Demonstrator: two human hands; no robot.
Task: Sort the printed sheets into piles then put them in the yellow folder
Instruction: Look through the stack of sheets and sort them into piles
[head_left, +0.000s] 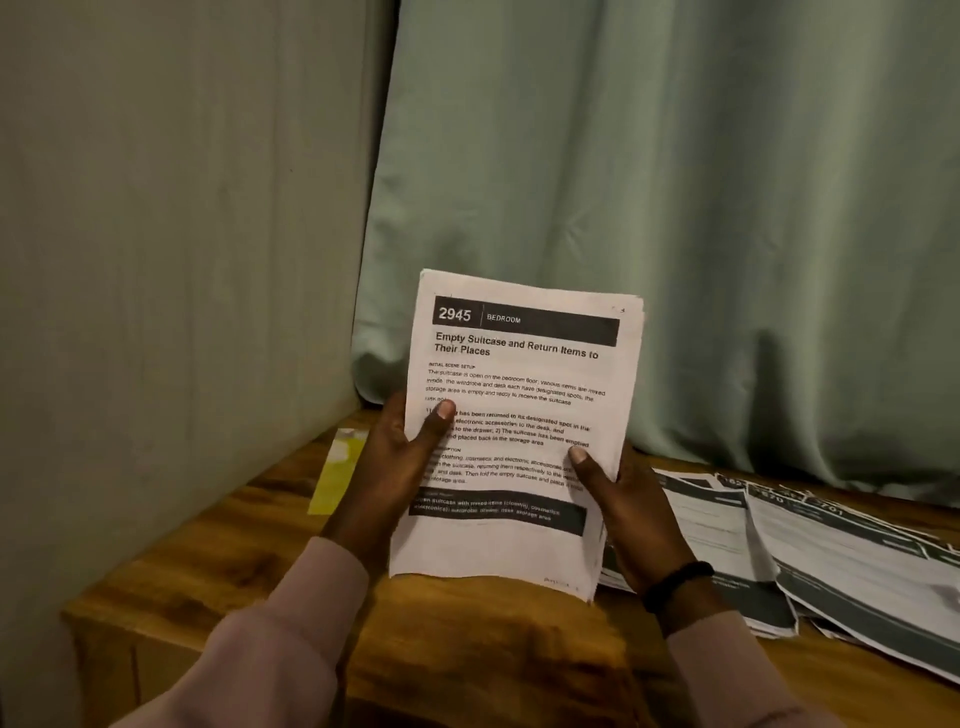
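Both arms come up from the bottom of the view in loose pinkish sleeves, forearms angled in toward each other. The left hand (400, 457) is raised, thumb pressed flat across the front of what it's gripping, fingers tucked behind out of sight. The right hand (623, 514) mirrors it a bit lower, thumb on the front, fingers wrapped round the back. There's a black band on the right wrist. Hands are close together, not touching.
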